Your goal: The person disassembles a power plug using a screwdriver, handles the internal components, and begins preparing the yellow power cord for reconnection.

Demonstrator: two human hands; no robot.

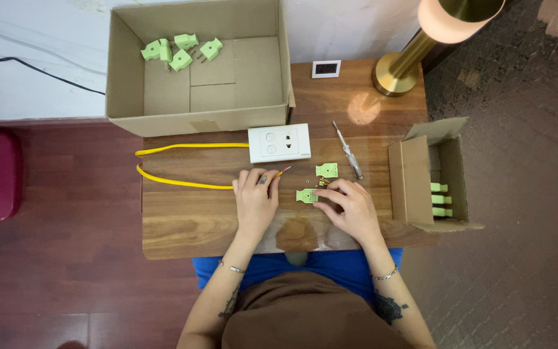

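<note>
Wooden brown surface point(188, 226) carries a large open cardboard box point(124, 84) with green plastic plug housings point(181, 50). Left hand point(256, 200) pinches the long yellow cable point(182, 184) near its stripped end. Right hand point(351, 208) presses fingertips on a small green plug half point(305, 195); another point(327, 170) lies just above.

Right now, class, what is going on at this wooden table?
A person sits at a wooden table. The left hand pinches the stripped end of a yellow cable. The right hand rests its fingers on an opened green plug half; the other half lies just beyond. A screwdriver and a white socket plate lie nearby. Green plugs sit in the large cardboard box.
</note>
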